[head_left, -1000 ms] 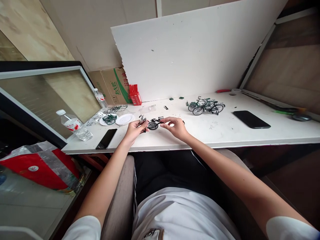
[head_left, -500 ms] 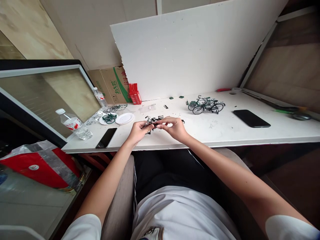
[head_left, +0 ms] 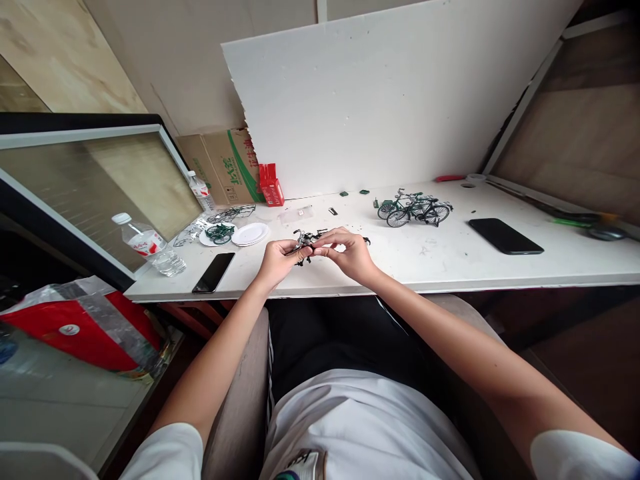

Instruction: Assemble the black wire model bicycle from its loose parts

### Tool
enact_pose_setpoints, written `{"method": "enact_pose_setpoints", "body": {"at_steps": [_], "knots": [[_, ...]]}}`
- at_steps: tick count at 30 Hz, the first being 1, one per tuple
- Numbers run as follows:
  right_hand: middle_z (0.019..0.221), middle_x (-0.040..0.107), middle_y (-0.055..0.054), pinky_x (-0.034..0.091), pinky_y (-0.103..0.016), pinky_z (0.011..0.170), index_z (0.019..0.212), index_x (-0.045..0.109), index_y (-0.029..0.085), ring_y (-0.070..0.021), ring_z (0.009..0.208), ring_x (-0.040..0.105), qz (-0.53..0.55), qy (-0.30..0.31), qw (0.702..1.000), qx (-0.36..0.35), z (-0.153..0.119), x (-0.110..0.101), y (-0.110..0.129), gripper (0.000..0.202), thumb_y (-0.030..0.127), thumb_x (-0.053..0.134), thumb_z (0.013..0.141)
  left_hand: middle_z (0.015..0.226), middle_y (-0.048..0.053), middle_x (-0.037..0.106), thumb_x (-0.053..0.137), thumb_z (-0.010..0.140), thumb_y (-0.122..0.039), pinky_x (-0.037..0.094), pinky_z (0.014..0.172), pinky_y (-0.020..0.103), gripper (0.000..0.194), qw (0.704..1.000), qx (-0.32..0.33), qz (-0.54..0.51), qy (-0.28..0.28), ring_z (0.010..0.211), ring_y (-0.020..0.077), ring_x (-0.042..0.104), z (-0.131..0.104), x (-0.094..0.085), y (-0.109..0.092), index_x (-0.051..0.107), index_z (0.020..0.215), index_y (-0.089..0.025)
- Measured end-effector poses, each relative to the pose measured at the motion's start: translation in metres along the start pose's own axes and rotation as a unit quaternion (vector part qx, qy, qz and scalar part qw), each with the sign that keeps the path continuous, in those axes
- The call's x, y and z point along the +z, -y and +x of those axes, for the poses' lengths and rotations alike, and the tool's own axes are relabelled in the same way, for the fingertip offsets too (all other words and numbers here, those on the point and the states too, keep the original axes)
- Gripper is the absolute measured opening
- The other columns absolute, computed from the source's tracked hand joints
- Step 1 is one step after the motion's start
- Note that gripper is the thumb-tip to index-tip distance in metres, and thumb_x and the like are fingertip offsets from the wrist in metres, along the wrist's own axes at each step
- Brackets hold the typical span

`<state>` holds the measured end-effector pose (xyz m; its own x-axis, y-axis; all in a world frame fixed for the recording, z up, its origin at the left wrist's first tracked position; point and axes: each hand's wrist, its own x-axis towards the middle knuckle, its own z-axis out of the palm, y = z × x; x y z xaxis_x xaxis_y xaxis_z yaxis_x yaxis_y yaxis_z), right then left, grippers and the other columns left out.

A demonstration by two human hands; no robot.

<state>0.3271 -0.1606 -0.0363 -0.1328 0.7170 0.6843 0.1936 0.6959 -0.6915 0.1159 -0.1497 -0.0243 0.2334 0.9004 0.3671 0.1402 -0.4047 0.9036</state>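
Note:
Close to the table's front edge, my left hand (head_left: 281, 261) is closed around one end of a partly built black model bicycle (head_left: 303, 239), thumb and fingers pinched on it. From the other side my right hand (head_left: 354, 257) pinches the same model, thumb and fingertips meeting close to the left thumb. Silver handlebar-like parts stick up above the left fingers, and thin black pieces show below. The fingers hide much of the middle. To the right, green and black model bicycles (head_left: 417, 212) stand on the white table (head_left: 440, 267).
On the left are a plate with green parts (head_left: 219, 233), a white plate (head_left: 250, 233), black part frames (head_left: 240, 213), a water bottle (head_left: 150, 245) and a phone (head_left: 214, 272). Another phone (head_left: 505, 237) lies right. Small green pieces (head_left: 364, 192) rest near the white board (head_left: 370, 100).
The view has shifted slightly. Both hands keep their grip on the black model bicycle, which has turned or tilted a little between the fingers.

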Motion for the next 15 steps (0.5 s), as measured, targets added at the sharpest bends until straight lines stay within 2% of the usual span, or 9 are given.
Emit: {"method": "enact_pose_setpoints", "body": {"at_steps": [3, 7, 11, 15], "knots": [[0.099, 0.083, -0.007, 0.059, -0.044, 0.086, 0.096, 0.086, 0.030, -0.0292, 0.103, 0.072, -0.007, -0.009, 1.000, 0.021, -0.0001, -0.0004, -0.0005, 0.031, 0.060, 0.082, 0.089, 0.087, 0.009, 0.082, 0.089, 0.078, -0.055, 0.056, 0.081, 0.035, 0.040, 1.000, 0.000, -0.001, 0.017, 0.086, 0.0255, 0.075, -0.0014, 0.0002, -0.0007, 0.086, 0.088, -0.016], [0.102, 0.083, -0.007, 0.059, -0.043, 0.085, 0.102, 0.085, 0.028, -0.0280, 0.099, 0.075, 0.007, -0.034, 0.999, 0.023, -0.0020, 0.0011, -0.0020, 0.034, 0.057, 0.087, 0.085, 0.089, 0.009, 0.082, 0.090, 0.077, -0.057, 0.056, 0.083, 0.035, 0.043, 1.000, -0.005, 0.000, 0.009, 0.088, 0.0265, 0.075, -0.0024, 0.0009, 0.0016, 0.087, 0.091, -0.016], [0.100, 0.084, -0.007, 0.059, -0.040, 0.082, 0.097, 0.084, 0.025, -0.0258, 0.094, 0.076, 0.006, -0.046, 0.999, 0.022, -0.0053, 0.0037, -0.0003, 0.031, 0.054, 0.088, 0.085, 0.088, 0.008, 0.082, 0.091, 0.075, -0.056, 0.053, 0.077, 0.031, 0.044, 1.000, -0.003, -0.004, -0.005, 0.082, 0.0224, 0.072, -0.0045, 0.0031, 0.0024, 0.087, 0.093, -0.016], [0.097, 0.084, -0.008, 0.059, -0.037, 0.081, 0.095, 0.084, 0.023, -0.0240, 0.091, 0.076, -0.009, -0.054, 0.998, 0.004, -0.0079, 0.0049, 0.0057, 0.029, 0.051, 0.086, 0.087, 0.078, 0.006, 0.077, 0.092, 0.073, -0.057, 0.048, 0.068, 0.027, 0.047, 1.000, 0.007, -0.008, -0.018, 0.072, 0.0177, 0.065, -0.0074, 0.0065, 0.0000, 0.085, 0.087, -0.013]]}}
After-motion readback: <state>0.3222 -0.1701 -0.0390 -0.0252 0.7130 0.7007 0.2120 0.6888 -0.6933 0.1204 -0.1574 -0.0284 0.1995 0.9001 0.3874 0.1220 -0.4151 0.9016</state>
